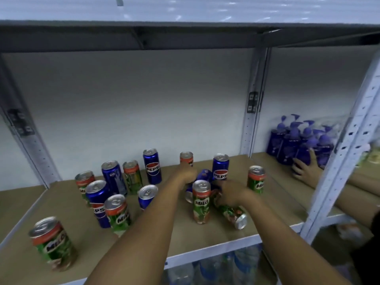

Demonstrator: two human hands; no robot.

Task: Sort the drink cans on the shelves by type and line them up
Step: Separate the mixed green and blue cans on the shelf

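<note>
Green Milo cans and blue Pepsi cans stand mixed on the brown shelf board (205, 237). In the middle, a Pepsi can (203, 174) lies tilted on its side, and my left hand (186, 173) is closed around its far end. A Milo can (233, 215) lies on its side with its silver top toward me, and my right hand (228, 194) grips its far end. Between my arms stands an upright Milo can (201, 202). Behind my hands are an upright Pepsi can (220, 169) and a Milo can (186, 158).
Left of my arms stand several mixed cans, among them a Pepsi can (152, 168) and a Milo can (53, 243) near the front edge. A Milo can (256, 179) stands at the right. Another person's hand (304, 167) touches purple bottles (298, 145) beyond the shelf upright (341, 161).
</note>
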